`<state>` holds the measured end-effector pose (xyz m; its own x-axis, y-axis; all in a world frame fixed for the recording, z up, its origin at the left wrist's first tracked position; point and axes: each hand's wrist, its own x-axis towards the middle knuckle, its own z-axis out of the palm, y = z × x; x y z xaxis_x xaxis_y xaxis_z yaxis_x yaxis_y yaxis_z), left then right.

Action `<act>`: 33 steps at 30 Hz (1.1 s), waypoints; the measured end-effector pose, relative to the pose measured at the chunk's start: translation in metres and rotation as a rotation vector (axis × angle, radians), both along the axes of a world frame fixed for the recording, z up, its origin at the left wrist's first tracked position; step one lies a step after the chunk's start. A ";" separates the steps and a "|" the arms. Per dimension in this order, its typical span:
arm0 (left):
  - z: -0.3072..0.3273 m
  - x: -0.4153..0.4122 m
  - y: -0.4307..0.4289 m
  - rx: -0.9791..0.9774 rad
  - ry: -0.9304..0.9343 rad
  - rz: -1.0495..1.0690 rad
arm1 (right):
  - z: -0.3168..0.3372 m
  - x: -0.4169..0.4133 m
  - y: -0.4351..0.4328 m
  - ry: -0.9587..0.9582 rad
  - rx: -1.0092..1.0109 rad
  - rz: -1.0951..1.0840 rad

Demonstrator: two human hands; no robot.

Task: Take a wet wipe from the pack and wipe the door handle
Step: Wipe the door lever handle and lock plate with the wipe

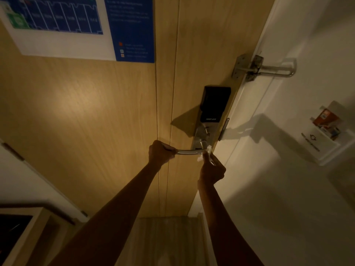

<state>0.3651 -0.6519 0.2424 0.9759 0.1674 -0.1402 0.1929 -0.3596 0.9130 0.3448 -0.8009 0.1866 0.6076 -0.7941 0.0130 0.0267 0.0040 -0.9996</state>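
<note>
A silver lever door handle (189, 151) sticks out leftward from a smart lock (213, 108) on a wooden door (96, 112). My left hand (161, 153) is closed around the free end of the handle. My right hand (211, 168) pinches a small white wet wipe (203, 156) and presses it against the handle near its pivot. The wipe pack is not in view.
A metal swing-bar door guard (265, 69) bridges the door and the white frame above the lock. A key-card holder with a card (324, 131) hangs on the white wall at right. A blue evacuation plan (76, 25) is on the door. Dark furniture (21, 233) stands at lower left.
</note>
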 end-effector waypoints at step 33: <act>-0.005 0.009 -0.002 -0.029 0.114 0.065 | 0.004 -0.010 -0.046 -0.119 -0.916 0.512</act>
